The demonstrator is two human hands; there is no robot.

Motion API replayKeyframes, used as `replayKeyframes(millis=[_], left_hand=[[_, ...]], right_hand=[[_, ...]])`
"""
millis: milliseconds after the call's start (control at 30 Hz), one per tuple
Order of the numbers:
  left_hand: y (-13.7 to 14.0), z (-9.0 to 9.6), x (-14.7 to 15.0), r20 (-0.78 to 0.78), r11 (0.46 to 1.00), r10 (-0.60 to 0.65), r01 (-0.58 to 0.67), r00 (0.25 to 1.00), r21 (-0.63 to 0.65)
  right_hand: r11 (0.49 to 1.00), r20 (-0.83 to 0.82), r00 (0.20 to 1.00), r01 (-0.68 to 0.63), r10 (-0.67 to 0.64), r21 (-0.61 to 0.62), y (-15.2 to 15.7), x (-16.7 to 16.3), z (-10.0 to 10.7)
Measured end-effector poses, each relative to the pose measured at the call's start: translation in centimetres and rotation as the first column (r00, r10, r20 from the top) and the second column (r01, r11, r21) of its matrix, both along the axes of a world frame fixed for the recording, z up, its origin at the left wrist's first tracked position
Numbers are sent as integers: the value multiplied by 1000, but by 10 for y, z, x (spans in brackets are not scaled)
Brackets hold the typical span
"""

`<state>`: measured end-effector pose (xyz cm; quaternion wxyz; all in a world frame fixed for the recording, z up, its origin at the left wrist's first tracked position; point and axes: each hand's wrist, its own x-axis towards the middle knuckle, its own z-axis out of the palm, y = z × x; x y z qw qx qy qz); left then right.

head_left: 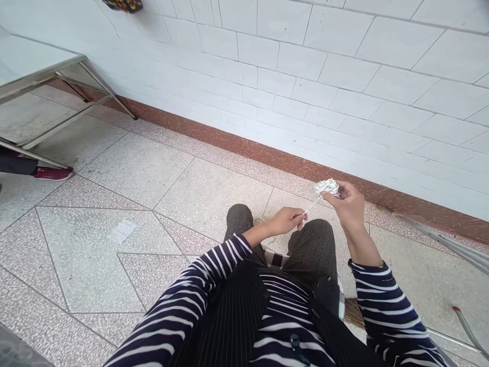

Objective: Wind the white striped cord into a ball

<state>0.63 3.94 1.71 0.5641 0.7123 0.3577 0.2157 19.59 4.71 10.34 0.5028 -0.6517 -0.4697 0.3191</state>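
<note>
String sits balled up near our right knee, our right hand half curled around it; our left hand, left of that knee, pinches 1 strand nearly closed. Pulling too hard could snarl the ball.

String bundle in the right fingers, out beyond the knees.
From where I stand, a strand runs leftward from it to the left fingers, and the wall rises ahead of both. The desk stands well off to the left, near that wall, with a shoe by its nearer leg; a scrap lies on the floor between desk and person, and rods lie along the wall's foot at right.
</note>
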Motion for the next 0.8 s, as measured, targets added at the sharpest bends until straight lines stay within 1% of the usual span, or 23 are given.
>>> replayKeyframes(millis=[67, 133, 200, 233, 267, 367, 433, 533, 567, 600, 633, 667, 733, 800], left_hand=[[-4, 3, -7, -93, 998, -19, 24, 995, 53], [-7, 8, -12, -211, 985, -13, 49, 977, 167], [-10, 13, -16, -342, 948, 22, 89, 940, 306], [-10, 15, -17, -395, 925, 44, 113, 917, 364], [-9, 17, -17, -433, 902, 62, 135, 899, 409], [0, 23, -19, -463, 834, 102, 178, 880, 523], [10, 27, -22, -461, 760, 115, 220, 880, 611], [29, 33, -27, -481, 614, 102, 325, 871, 719], [35, 34, -28, -491, 572, 91, 358, 867, 738], [41, 34, -28, -498, 543, 77, 382, 864, 747], [46, 34, -29, -498, 532, 63, 393, 865, 750], [50, 33, -29, -490, 538, 49, 390, 870, 747], [55, 30, -29, -452, 587, 21, 355, 892, 728], [56, 26, -28, -416, 656, 5, 311, 910, 688]], right_hand=[[1000, 51, 999, 19, -19, -6, 5, 0, -9], [999, 144, 990, 2, 5, -43, 10, 0, -21], [993, 242, 968, -32, 59, -113, 14, -2, -37], [987, 266, 960, -52, 92, -152, 16, -2, -46], [978, 257, 958, -80, 129, -191, 16, -3, -56], [941, 132, 961, -202, 245, -273, 12, -7, -83], [901, 7, 944, -314, 331, -300, 5, -11, -95], [820, -204, 875, -483, 439, -307, -8, -19, -98], [795, -266, 848, -525, 458, -305, -12, -22, -96], [775, -320, 824, -556, 467, -301, -16, -25, -94], [762, -365, 804, -577, 468, -295, -20, -26, -90], [755, -404, 789, -589, 462, -288, -23, -28, -87], [758, -464, 772, -592, 434, -275, -28, -28, -80], [771, -509, 765, -577, 394, -270, -32, -27, -74]])
